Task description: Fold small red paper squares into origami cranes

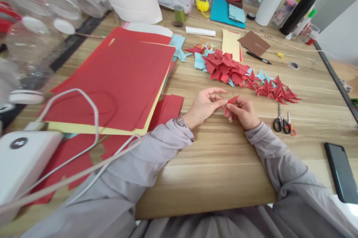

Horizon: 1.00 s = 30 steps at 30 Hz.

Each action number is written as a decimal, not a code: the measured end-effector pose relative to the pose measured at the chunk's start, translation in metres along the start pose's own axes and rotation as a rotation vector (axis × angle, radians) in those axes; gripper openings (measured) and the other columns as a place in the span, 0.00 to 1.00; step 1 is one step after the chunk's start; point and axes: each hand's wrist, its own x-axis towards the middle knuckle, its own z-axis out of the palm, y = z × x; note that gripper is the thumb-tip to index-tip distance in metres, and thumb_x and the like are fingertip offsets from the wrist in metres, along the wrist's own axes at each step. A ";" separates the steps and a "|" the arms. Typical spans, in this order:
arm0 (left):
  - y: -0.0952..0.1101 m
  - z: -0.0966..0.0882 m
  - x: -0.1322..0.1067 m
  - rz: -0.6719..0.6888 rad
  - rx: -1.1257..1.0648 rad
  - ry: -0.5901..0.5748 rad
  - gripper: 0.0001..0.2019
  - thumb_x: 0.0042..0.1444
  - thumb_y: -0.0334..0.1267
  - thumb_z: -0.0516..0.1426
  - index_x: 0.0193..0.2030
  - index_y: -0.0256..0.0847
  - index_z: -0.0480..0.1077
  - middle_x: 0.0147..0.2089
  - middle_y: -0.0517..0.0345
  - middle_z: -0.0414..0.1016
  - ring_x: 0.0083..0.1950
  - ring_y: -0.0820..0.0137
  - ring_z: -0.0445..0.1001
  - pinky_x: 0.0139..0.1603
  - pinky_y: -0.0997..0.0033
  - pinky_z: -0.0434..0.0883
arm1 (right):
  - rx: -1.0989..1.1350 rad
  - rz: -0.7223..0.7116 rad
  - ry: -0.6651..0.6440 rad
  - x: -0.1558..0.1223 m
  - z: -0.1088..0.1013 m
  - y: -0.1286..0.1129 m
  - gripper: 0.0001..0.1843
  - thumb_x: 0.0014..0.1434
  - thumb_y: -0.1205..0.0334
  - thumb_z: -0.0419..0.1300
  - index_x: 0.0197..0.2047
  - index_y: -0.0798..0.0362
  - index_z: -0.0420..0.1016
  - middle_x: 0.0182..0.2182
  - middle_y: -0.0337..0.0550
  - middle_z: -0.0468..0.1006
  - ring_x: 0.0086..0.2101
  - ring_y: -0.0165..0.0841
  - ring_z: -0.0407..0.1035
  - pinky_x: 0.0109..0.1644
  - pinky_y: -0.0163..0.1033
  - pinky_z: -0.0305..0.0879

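Note:
A small folded piece of red paper (232, 100) is held between both hands over the wooden table. My left hand (205, 104) pinches its left side with thumb and index finger, the other fingers loosely bent. My right hand (242, 113) grips the lower right of the paper, thumb on top and fingers curled beneath. Just beyond the hands lies a heap of folded red paper pieces (225, 67). To its right are pointed red origami cranes (279, 91), with light blue ones (263, 75) behind them.
Large red sheets (120, 77) are stacked at left, near a white power bank (26, 167) with cables. Black-handled scissors (281, 123), orange scissors (291, 126) and a phone (341, 172) lie at right. Clear plastic jars (28, 36) crowd the far left; a yellow tape measure (202, 4) sits at the back.

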 end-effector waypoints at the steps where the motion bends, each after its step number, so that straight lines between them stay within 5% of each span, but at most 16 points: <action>1: 0.000 0.000 0.000 -0.006 -0.017 -0.007 0.20 0.40 0.37 0.67 0.42 0.34 0.72 0.23 0.62 0.74 0.23 0.75 0.71 0.27 0.75 0.68 | 0.007 -0.003 0.004 0.000 -0.001 0.002 0.16 0.52 0.51 0.65 0.29 0.56 0.70 0.19 0.38 0.77 0.14 0.25 0.66 0.15 0.28 0.60; 19: 0.006 0.000 -0.001 -0.131 -0.289 -0.030 0.13 0.42 0.35 0.66 0.36 0.33 0.74 0.27 0.53 0.78 0.27 0.70 0.77 0.33 0.69 0.76 | 0.173 -0.009 0.039 0.001 -0.001 -0.002 0.14 0.49 0.54 0.67 0.26 0.55 0.70 0.17 0.35 0.74 0.13 0.23 0.63 0.15 0.28 0.61; 30: 0.000 0.001 -0.001 -0.003 -0.033 0.015 0.17 0.37 0.36 0.69 0.36 0.35 0.75 0.23 0.61 0.74 0.22 0.75 0.71 0.26 0.75 0.69 | 0.068 -0.010 -0.002 0.000 -0.001 0.004 0.14 0.51 0.53 0.66 0.30 0.55 0.71 0.19 0.37 0.77 0.15 0.25 0.66 0.18 0.30 0.64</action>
